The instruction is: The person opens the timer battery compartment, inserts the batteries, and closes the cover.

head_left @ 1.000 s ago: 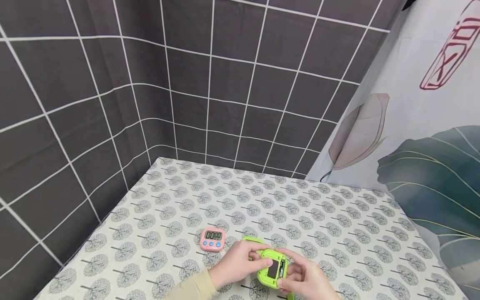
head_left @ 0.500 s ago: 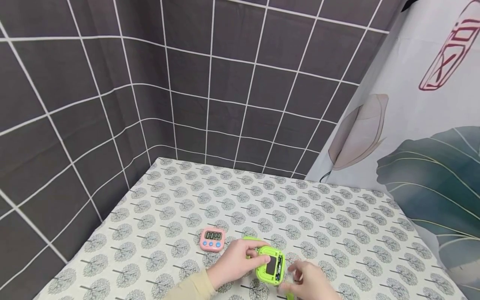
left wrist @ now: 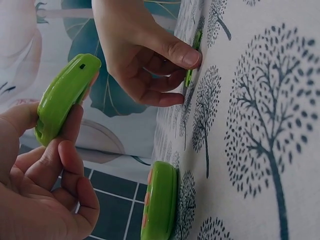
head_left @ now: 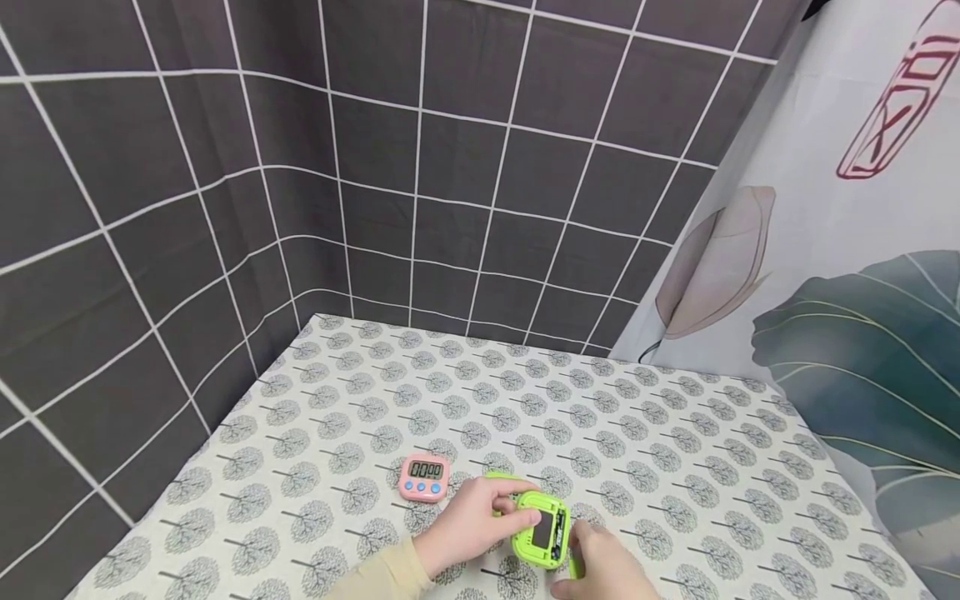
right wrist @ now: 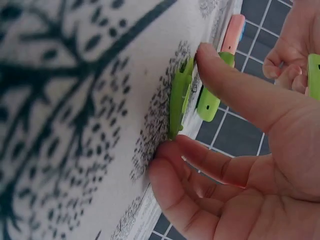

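My left hand [head_left: 468, 525] holds a lime-green digital timer [head_left: 531, 557] back side up, thumb on top. Its battery slot stands uncovered along the right side, with a battery [head_left: 558, 533] showing in it. Low over the cloth, my right hand [head_left: 609, 568] has thumb and fingers at opposite ends of a thin green battery cover [right wrist: 178, 97]. The left wrist view shows the held timer edge-on, raised above the cloth. Behind my left hand lies a second green timer [left wrist: 161, 202], mostly hidden in the head view.
A pink timer [head_left: 424, 477] with blue buttons lies to the left, its display reading zeros. Tree-print cloth [head_left: 450, 392] covers the table. Dark checked curtain [head_left: 465, 167] hangs behind, and a pale leaf-patterned curtain [head_left: 825, 208] at the right.
My right hand has let go of the timer's right side and moved down to the battery cover on the cloth. My left hand keeps the timer, now tilted slightly.
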Tool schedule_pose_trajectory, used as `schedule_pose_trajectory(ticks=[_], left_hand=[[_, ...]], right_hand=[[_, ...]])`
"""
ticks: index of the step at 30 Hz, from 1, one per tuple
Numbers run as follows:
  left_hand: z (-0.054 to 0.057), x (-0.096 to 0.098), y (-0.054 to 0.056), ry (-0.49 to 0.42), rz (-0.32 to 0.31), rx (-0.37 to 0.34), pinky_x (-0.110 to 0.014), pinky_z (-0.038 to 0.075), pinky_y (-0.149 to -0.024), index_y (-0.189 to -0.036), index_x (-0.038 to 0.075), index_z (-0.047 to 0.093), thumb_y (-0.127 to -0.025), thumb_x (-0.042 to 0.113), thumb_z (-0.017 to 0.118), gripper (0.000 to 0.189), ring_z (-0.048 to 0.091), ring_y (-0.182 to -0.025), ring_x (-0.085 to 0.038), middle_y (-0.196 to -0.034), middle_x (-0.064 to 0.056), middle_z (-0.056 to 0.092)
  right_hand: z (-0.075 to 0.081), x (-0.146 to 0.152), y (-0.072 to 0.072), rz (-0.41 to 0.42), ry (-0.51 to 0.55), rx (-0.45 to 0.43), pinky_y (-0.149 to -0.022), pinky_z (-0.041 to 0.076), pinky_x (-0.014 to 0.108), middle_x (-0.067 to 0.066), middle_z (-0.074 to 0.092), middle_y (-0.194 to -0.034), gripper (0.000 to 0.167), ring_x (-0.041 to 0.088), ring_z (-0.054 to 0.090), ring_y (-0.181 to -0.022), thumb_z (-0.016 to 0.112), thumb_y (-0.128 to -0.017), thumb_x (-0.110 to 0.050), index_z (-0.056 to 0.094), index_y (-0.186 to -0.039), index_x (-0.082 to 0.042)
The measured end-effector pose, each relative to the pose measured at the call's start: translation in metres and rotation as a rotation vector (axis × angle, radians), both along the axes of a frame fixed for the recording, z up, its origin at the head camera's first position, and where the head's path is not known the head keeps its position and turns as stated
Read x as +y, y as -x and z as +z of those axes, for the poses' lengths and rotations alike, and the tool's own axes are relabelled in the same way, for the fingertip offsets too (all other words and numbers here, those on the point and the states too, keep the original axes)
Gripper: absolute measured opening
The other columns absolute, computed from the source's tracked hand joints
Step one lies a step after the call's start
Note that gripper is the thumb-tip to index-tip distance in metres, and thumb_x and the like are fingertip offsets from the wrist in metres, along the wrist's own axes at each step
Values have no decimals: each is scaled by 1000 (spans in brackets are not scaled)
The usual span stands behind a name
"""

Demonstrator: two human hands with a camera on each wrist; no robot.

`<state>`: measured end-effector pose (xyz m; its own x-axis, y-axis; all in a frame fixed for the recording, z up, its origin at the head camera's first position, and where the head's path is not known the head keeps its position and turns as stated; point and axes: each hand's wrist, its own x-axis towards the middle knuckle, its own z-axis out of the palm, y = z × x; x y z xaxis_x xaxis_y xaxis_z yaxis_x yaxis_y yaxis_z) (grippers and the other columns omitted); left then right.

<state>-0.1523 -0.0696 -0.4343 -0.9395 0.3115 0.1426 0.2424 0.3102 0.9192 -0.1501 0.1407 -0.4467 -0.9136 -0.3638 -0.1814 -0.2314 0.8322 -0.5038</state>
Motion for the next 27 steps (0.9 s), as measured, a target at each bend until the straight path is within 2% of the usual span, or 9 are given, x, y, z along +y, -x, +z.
schedule_pose_trajectory(ticks=[2, 6, 8, 12, 15, 20, 24, 27], left_hand=[[0, 0, 0, 1, 1, -3, -16, 39, -62, -117, 15, 68, -84, 34, 71, 38, 43, -60, 2, -55, 13, 51], [1, 0, 0, 0, 8, -15, -16, 40, -58, -116, 16, 68, -83, 33, 71, 38, 44, -58, 2, -59, 13, 54], [2, -1, 0, -2, 10, -19, -16, 39, -55, -116, 16, 68, -83, 33, 71, 38, 42, -56, 2, -59, 13, 54], [2, -2, -1, 0, 3, -10, -15, 36, -51, -117, 16, 68, -84, 34, 70, 38, 38, -51, 1, -55, 13, 49], [2, -3, -2, 1, -3, -10, -15, 35, -49, -118, 16, 67, -84, 34, 70, 39, 36, -48, 1, -55, 13, 49], [3, -4, -2, -13, 1, -27, -15, 30, -43, -118, 17, 67, -84, 36, 70, 40, 32, -45, 2, -54, 12, 47], [5, -4, -2, -23, 0, -28, -15, 28, -42, -118, 16, 67, -84, 35, 70, 39, 31, -44, 2, -54, 12, 46], [5, -5, -3, -16, -1, -31, -15, 29, -42, -118, 17, 67, -84, 35, 70, 39, 32, -44, 2, -55, 12, 47]], right_hand=[[0, -1, 1, 12, 4, -7, -58, 47, 33, -1, 54, -76, 51, 14, 51, -67, 87, -55, -23, 57, -93, -6], [-1, -3, 1, 46, 54, -13, -58, 47, 30, -3, 56, -76, 46, 12, 52, -66, 84, -59, -22, 59, -94, -8], [-2, -3, 1, 57, 65, -11, -59, 48, 30, -2, 57, -79, 49, 12, 53, -68, 84, -58, -21, 61, -99, -6], [0, -2, 2, 61, 16, -25, -60, 48, 32, 2, 55, -80, 53, 15, 52, -69, 84, -53, -10, 63, -101, -2], [0, 2, 4, 65, 0, -53, -57, 45, 30, 2, 51, -75, 44, 15, 49, -65, 81, -53, -1, 63, -93, -4], [-1, 5, 5, 76, 42, -86, -58, 47, 31, 1, 53, -74, 37, 14, 51, -65, 78, -57, 1, 62, -90, -9], [-3, 7, 4, 109, 29, -36, -55, 43, 27, 0, 51, -73, 38, 13, 48, -63, 80, -57, -1, 57, -86, -11], [-3, 9, 2, 131, 50, -30, -51, 40, 25, -2, 51, -69, 41, 11, 47, -58, 81, -58, -1, 52, -86, -11]])
